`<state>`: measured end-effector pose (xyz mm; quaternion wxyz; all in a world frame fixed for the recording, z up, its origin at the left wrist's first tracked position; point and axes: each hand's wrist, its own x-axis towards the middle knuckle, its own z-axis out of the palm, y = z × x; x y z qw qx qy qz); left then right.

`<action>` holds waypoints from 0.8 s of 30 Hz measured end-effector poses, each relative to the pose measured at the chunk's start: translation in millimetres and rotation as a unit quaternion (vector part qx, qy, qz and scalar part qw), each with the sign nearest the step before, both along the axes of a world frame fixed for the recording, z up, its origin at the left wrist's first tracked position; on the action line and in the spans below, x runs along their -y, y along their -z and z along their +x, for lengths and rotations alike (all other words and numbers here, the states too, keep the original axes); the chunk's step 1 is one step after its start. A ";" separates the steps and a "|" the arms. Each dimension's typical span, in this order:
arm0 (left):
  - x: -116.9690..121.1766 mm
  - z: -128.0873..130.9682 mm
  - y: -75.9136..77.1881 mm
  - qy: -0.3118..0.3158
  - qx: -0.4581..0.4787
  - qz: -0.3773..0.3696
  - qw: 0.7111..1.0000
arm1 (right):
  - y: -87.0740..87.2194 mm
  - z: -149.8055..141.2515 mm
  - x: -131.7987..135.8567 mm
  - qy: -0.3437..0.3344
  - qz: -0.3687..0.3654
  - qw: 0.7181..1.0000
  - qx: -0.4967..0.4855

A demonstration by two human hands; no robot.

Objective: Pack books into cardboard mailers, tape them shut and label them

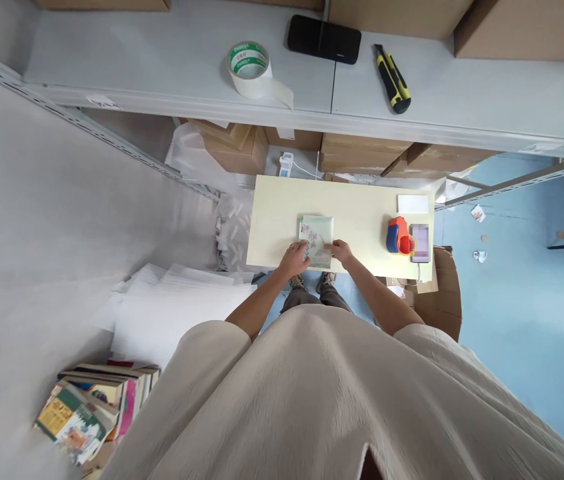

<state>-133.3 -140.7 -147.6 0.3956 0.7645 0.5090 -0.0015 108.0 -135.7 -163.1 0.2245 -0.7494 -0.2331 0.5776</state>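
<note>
Head view, partly obscured or cut off: cardboard boxes [395, 17], upper shelf, cropped by the top edge; phone screen [420, 243], blurred, its content unreadable; pink lettering on the book's cover, too small to read; shoes [297, 281], partly hidden by the table edge and trouser legs; undersides of both hands, out of sight.

Item, one pale green book [318, 233]: flat on the cream table [362, 207], near its front edge, between the two hands, most of the cover lying forward of the fingers.

Left hand [295, 259]: fingers over the lower left part of the book, touching it; whether they pinch it, cannot tell.

Right hand [341, 251]: fingertips drawn narrow, holding the book's right edge.

Same table, right end: red and blue tape dispenser [399, 235], beside the phone; white box [413, 203], behind both.

Upper shelf: tape roll [250, 69], black case [324, 39], yellow and black cutter [393, 79].
</note>
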 end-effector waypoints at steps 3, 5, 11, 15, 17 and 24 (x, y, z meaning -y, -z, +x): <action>-4.2 14.2 -0.1 0.006 0.023 -0.018 1.000 | -6.0 16.5 2.9 -0.004 0.010 1.000 0.020; -6.7 30.1 -1.2 0.011 0.034 -0.024 0.999 | -12.1 31.3 4.7 0.003 0.013 0.999 0.038; -10.5 87.2 -14.3 0.017 0.045 -0.046 0.998 | -37.9 72.9 8.8 -0.010 0.029 0.990 0.140; -14.6 102.5 -30.4 -0.039 0.060 -0.088 0.994 | -55.1 74.3 9.1 -0.033 0.047 0.983 0.172; -18.8 99.3 -37.2 -0.080 0.102 -0.145 0.981 | -61.7 66.8 7.6 -0.033 0.061 0.989 0.131; -32.2 72.7 -41.3 -0.191 0.198 -0.232 0.933 | -74.5 31.4 0.1 -0.010 0.073 0.995 -0.064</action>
